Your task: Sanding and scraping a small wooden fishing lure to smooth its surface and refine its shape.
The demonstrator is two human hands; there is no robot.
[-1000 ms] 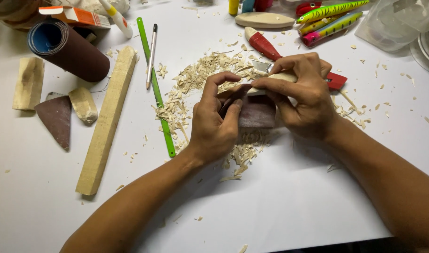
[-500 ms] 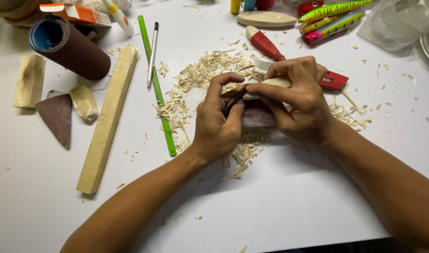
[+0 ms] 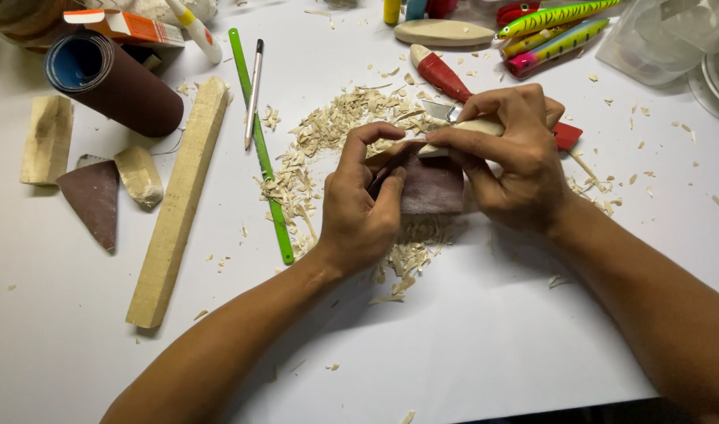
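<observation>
My left hand [image 3: 359, 208] pinches a piece of brown sandpaper [image 3: 431, 187] between thumb and fingers, pressed against a pale carved wooden piece [image 3: 473, 129]. My right hand [image 3: 516, 157] grips that wooden piece from above, its narrow end reaching the sandpaper. Both hands hover over a heap of wood shavings [image 3: 336, 137] at the middle of the white table [image 3: 469, 345].
A long wooden bar [image 3: 179, 208], a green saw blade [image 3: 261, 145] and a pen [image 3: 254, 90] lie to the left. A sandpaper roll [image 3: 112, 82], wood blocks [image 3: 49, 137] and a sandpaper scrap [image 3: 92, 200] sit far left. A red-handled knife [image 3: 442, 77], painted fishing lures [image 3: 552, 31] and a plastic container [image 3: 665, 35] are at the back.
My right hand slid the wooden piece left along the sandpaper, then back to the right. More of the sandpaper shows again under the hands.
</observation>
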